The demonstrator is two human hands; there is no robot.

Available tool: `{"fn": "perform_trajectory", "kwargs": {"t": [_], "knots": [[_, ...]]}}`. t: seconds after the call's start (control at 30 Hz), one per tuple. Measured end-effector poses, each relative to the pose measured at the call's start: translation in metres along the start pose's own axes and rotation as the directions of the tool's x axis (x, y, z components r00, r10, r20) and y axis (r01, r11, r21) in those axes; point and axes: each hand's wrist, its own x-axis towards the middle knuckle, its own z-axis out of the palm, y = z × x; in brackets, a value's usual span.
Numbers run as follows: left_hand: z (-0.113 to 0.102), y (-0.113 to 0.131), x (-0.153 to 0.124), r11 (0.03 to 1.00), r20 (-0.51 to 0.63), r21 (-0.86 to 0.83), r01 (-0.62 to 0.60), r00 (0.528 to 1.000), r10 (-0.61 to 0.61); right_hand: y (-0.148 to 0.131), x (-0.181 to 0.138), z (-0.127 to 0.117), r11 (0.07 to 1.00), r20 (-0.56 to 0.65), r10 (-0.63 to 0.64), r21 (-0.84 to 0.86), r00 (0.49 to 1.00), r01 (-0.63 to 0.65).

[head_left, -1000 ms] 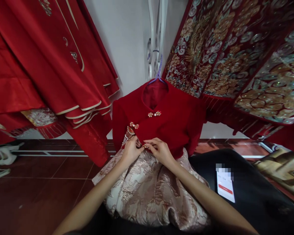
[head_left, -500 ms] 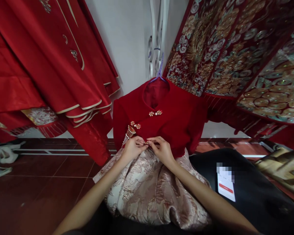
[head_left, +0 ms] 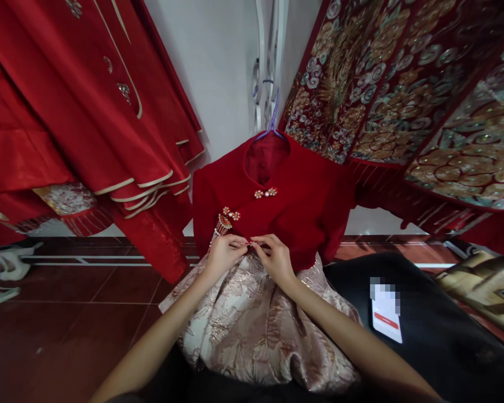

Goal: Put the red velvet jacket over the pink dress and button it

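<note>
A red jacket (head_left: 294, 190) hangs on a purple hanger (head_left: 274, 115), above a pale pink-gold brocade skirt (head_left: 252, 330). Near its lower front edge, my left hand (head_left: 227, 254) and my right hand (head_left: 275, 257) meet with pinched fingertips. Between them is a small ornamental clasp (head_left: 250, 243), mostly covered by the fingers. One beaded flower clasp (head_left: 266, 193) sits below the collar. Lower on the left side is another flower clasp (head_left: 231, 214), with a fan-shaped tasselled pendant (head_left: 223, 225) hanging beneath it.
Red garments with cream piping (head_left: 151, 140) hang at left. A heavily embroidered, sequinned garment (head_left: 386, 101) hangs at right. A phone with a lit screen (head_left: 386, 319) lies on a black seat (head_left: 424, 302). White shoes (head_left: 12, 266) are on the tiled floor (head_left: 67, 319).
My fingertips have shifted slightly and cover more of the small clasp than before. My left hand has moved a little to the left. The garments hang as they did.
</note>
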Motion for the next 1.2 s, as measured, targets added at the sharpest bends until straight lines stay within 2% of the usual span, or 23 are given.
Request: {"fn": "perform_trajectory", "kwargs": {"t": [0.13,0.3,0.5,0.67,0.77,0.87,1.0,1.07,1.2], "knots": [[-0.001,-0.001,-0.003,0.998,0.002,0.022,-0.061,0.998,0.061,0.001,0.0,0.002,1.0,-0.009,0.018,-0.003,1.0,-0.018],[0.0,-0.004,-0.004,0.998,0.001,0.026,-0.054,0.999,0.054,0.002,0.0,0.004,0.999,-0.039,0.039,-0.012,0.998,-0.04],[-0.003,-0.004,0.002,0.995,0.094,0.089,-0.054,0.995,0.045,0.003,0.002,0.005,0.999,-0.009,0.051,-0.008,0.999,-0.051],[-0.02,0.008,0.004,0.958,0.139,0.266,-0.108,0.988,0.073,-0.008,0.01,-0.01,0.961,0.004,0.009,-0.276,1.0,-0.007],[-0.029,0.013,0.004,0.918,0.184,0.359,-0.167,0.977,0.105,-0.016,0.017,-0.022,0.947,-0.003,-0.018,-0.321,1.0,0.016],[-0.029,0.013,0.002,0.893,0.224,0.402,-0.201,0.968,0.118,-0.017,0.021,-0.03,0.951,0.095,0.045,-0.307,0.995,-0.013],[-0.018,0.008,-0.001,0.847,0.212,0.471,-0.246,0.964,0.162,-0.007,0.022,-0.033,0.947,0.295,0.192,-0.306,0.936,-0.097],[-0.013,0.004,-0.002,0.82,0.206,0.501,-0.278,0.958,0.199,-0.002,0.021,-0.031,0.952,0.305,0.185,-0.29,0.934,-0.094],[-0.009,0.001,-0.002,0.78,0.21,0.531,-0.332,0.943,0.259,0.004,0.021,-0.024,0.975,0.31,0.08,-0.223,0.947,-0.01]]}}
